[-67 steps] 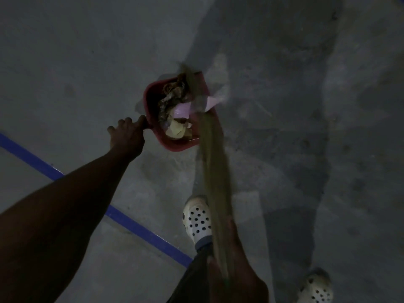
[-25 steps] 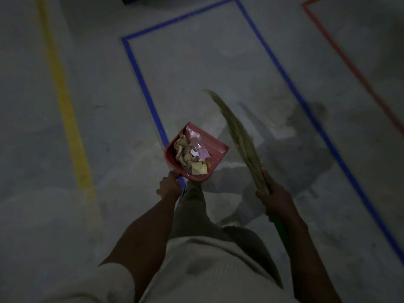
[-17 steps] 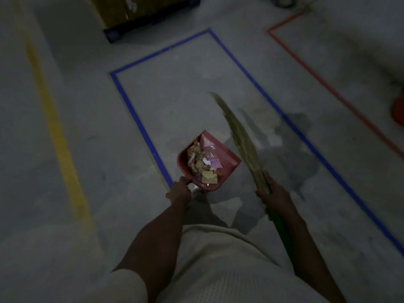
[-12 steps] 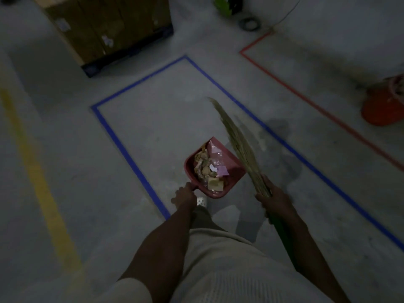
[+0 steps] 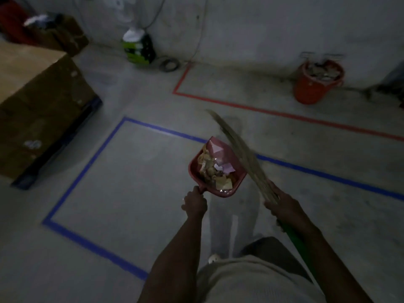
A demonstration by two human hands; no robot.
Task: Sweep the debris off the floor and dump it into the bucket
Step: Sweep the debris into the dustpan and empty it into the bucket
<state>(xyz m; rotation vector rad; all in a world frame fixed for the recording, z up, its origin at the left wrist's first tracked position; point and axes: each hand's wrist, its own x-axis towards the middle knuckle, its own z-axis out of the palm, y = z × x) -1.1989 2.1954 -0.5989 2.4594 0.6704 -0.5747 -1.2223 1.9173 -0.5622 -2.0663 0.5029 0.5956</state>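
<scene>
My left hand [image 5: 194, 203] is closed round the handle of the red dustpan [image 5: 215, 169], held off the floor [image 5: 131, 171] over the blue tape [image 5: 87, 167]; its debris [image 5: 215, 169] is a heap of pink, yellow and brownish scraps; my right hand [image 5: 284, 204] grips the broom [image 5: 242, 154], bristles slanting up and left beside the pan; the orange bucket [image 5: 317, 84] stands far right by the wall, already holding scraps; 0.5 s ago it was only partly in view at the edge.
</scene>
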